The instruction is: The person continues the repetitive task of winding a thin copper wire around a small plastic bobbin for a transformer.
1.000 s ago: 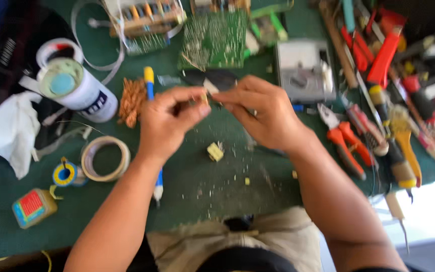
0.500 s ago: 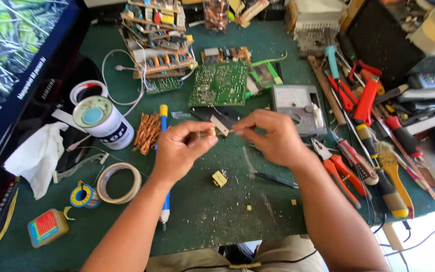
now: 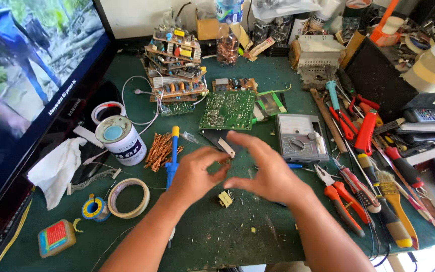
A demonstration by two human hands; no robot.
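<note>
Parted now, right hand point(image 3: 273, 176) spreads empty; left hand point(image 3: 195, 174) pinches tiny part.

bench point(image 3: 207, 242): green top | wall point(image 3: 137, 17): pale, behind | TV screen point(image 3: 21, 75): left, lit | light: bright daylight

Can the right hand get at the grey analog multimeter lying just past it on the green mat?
Probably yes. The right hand hovers open just in front of the grey analog multimeter, and nothing stands between them; only the red-handled pliers lie off to the side on the green mat.
</note>
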